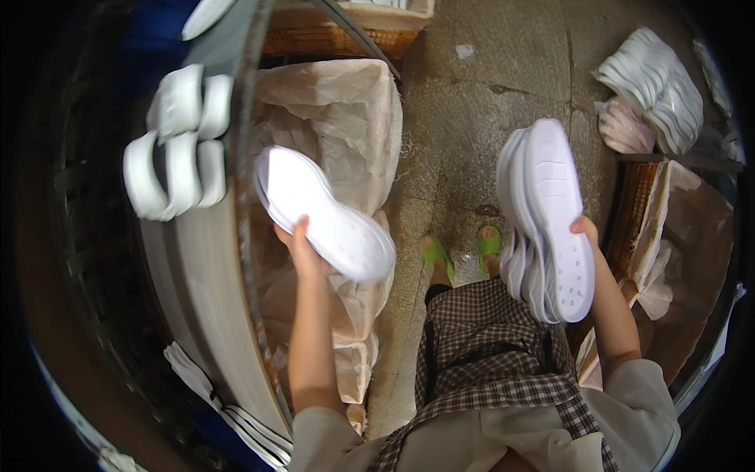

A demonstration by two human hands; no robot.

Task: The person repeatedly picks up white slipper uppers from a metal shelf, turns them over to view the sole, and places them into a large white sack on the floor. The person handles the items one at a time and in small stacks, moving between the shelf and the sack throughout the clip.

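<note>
Your left hand (300, 253) is clamped on a white sole (326, 216), which stretches both to the far left and the near right of your thumb, over a lined basket (383, 126). Your right hand (587, 233) grips a stack of white soles (554, 208) just to its left. Most of your fingers are hidden behind the soles; the stack's count is hard to make out.

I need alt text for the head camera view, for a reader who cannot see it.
A person's left hand holds one white shoe sole, and the right hand holds a stack of soles. Lined bins stand on both sides; at far left, more white pieces sit on a grey surface. The person wears green sandals.
</note>
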